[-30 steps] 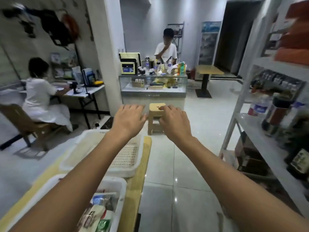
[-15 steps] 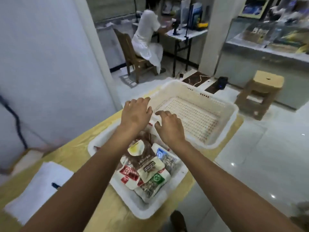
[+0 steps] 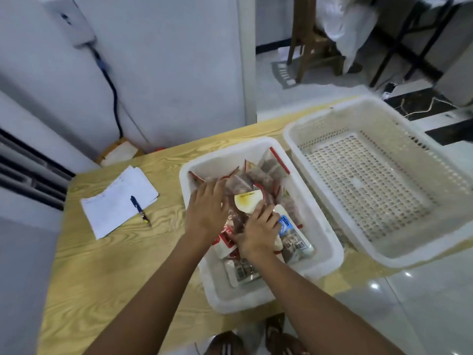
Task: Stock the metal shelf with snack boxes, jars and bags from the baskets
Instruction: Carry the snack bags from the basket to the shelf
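Hands: now down in basket, left hand flat on bags, right hand gripping a bag.
Bags: look light, crinkly, slippery; pinch top seam.

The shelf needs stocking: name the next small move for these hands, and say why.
Probably close the right hand on the blue-and-white bag it touches and lift it out. Both hands are in the near basket on the snack bags, left hand flat, and nothing is plainly gripped yet.
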